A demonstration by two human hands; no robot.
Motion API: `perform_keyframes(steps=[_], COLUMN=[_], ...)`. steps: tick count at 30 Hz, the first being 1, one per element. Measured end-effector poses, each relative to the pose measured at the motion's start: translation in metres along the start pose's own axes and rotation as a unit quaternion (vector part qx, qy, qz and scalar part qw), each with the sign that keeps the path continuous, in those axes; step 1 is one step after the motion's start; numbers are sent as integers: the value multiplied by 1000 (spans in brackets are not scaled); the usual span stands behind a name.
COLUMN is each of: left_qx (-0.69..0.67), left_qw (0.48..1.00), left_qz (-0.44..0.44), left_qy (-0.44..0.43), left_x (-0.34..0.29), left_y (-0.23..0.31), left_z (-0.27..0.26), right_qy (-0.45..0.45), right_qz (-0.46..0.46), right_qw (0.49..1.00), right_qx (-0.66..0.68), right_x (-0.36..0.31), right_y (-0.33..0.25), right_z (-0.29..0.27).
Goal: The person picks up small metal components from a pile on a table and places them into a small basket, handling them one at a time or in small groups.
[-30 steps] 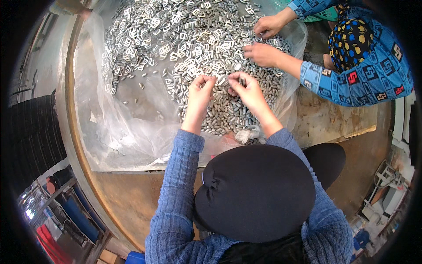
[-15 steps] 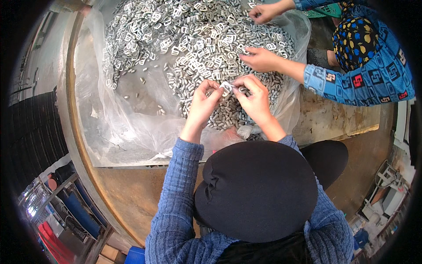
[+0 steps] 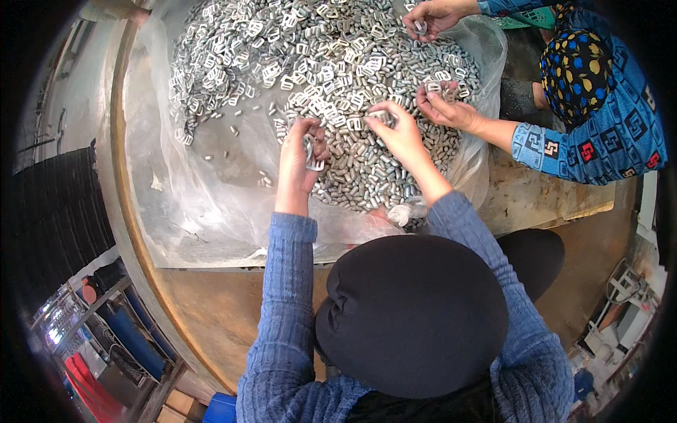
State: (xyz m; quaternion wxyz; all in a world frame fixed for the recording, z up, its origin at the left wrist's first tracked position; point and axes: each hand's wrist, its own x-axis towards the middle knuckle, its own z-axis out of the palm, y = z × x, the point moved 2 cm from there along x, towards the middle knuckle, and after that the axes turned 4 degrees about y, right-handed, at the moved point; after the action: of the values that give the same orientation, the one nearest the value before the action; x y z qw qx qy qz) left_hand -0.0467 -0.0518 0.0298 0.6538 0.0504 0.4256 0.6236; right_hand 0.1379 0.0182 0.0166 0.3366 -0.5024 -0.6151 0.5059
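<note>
Mid-frame, the left hand (image 3: 299,156) holds metal buckles (image 3: 314,166); the right hand (image 3: 400,135) curls narrowly over the upper-centre pile (image 3: 360,169), contents unclear.

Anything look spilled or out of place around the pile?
Yes: a few small, grey, capsule-shaped pieces lie loose to the left of the heap of similar pieces and silvery, frame-shaped buckles, looking like strays. The clear plastic sheet is crumpled along the near side. No clear damage shows.

Head-worn fisheye view, from above, facing down, near the pile of metal pieces (image 3: 331,81)
</note>
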Motion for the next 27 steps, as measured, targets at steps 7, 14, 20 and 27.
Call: perform_keyframes(steps=[7,14,20,27], left_qx=[673,277,88,739], left_qw=[681,953,996,625], left_qz=[270,74,8,244], left_qy=[102,95,14,62], left_x=[52,41,37,77], left_y=[3,-2,4,-7], left_z=[-7,-21,-18,7], right_qy=[-104,16,27,3], right_qz=[-40,236,100,21], right_qw=[935,920,994,941], right_qx=[-336,312,34,-338], right_x=[14,4,37,52], right_y=[-19,20,18,1], right_z=[22,-1,-6,21])
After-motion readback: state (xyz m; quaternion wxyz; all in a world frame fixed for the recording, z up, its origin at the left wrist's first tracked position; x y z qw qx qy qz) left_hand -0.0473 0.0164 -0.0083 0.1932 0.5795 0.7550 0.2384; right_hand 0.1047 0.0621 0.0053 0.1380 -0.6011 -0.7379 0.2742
